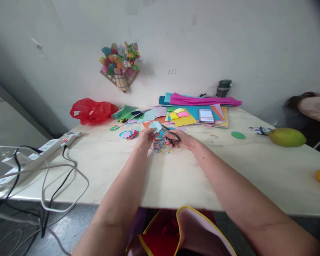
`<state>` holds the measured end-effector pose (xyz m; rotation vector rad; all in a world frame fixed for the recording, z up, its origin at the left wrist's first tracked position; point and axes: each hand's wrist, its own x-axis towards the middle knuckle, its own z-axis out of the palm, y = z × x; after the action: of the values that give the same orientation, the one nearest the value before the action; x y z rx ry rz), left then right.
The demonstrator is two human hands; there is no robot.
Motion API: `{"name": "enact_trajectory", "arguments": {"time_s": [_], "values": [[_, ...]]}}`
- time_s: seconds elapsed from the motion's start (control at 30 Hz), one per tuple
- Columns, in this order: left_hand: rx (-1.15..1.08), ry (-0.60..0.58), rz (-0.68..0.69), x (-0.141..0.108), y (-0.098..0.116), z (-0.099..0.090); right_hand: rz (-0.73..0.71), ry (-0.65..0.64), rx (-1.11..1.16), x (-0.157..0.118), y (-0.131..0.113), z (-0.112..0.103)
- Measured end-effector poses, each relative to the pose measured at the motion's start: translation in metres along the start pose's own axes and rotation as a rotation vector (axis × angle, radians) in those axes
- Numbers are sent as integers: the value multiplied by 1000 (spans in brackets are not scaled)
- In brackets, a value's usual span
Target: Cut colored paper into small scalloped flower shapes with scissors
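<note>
Between the fingers of my left hand (147,138) is a light blue paper flower (156,126) with a scalloped edge. My right hand (179,139) has its fingers in the black handles of a pair of scissors (176,138). The scissors' blades point up and left, close to the paper flower's right edge; whether they touch it I cannot tell. Below both hands lies a scatter of small coloured paper scraps (161,146). Left of my left hand is a small pile of cut paper flowers (128,134), pink, blue and red.
Coloured paper sheets (185,119), a phone (206,116) and a second pair of scissors (139,113) lie toward the wall. A red plastic bag (92,111) sits at back left. A power strip (46,151) with cables is left; a green-yellow fruit (287,137) is right.
</note>
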<state>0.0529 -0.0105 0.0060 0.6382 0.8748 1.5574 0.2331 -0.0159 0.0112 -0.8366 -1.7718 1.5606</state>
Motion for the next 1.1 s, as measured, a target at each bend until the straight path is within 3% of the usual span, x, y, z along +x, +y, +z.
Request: {"name": "enact_trajectory", "arguments": {"time_s": [1.1], "values": [[2, 7, -24, -2, 5, 0, 25, 13, 5, 5, 5, -1]]}}
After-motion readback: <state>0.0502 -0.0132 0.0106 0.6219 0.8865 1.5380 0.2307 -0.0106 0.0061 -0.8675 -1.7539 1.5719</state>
